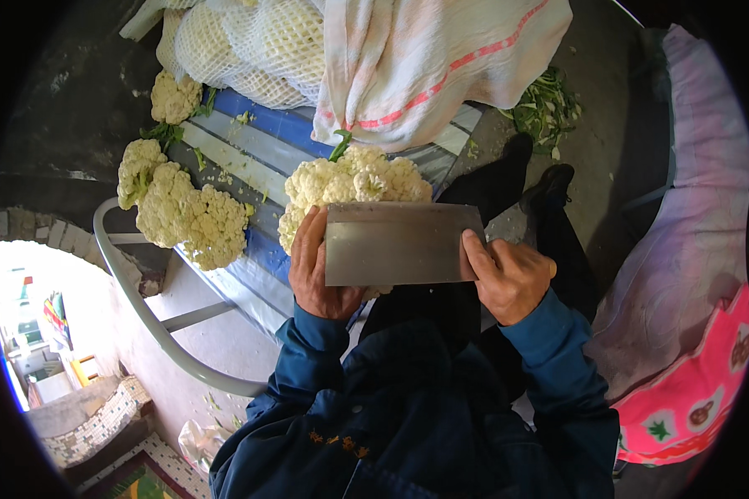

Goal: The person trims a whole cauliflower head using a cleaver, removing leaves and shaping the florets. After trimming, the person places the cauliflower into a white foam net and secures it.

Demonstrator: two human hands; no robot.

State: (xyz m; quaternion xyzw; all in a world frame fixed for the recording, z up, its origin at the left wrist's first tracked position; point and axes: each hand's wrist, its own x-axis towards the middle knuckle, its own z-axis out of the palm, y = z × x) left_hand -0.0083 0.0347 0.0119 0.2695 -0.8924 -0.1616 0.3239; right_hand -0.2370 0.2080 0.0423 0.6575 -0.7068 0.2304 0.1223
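Observation:
My right hand [510, 277] grips a broad metal cleaver [399, 243], its index finger and thumb set against the blade's right end. The blade lies across the near side of a large cauliflower head [362, 178] and hides part of it. Against the cauliflower's left side rests my left hand [321, 268], fingers close to the blade's left end. A green leaf [341, 145] sticks up from the far side of this head. Whether the edge touches the cauliflower cannot be made out.
Further cauliflower pieces [190, 212] lie on the striped blue-and-grey surface [249, 153] at left. Net bags of cauliflower [256, 50] and a white towel with a red stripe [424, 68] are at the back. A curved metal rail [143, 318] runs lower left; leaf trimmings [546, 112] litter the floor.

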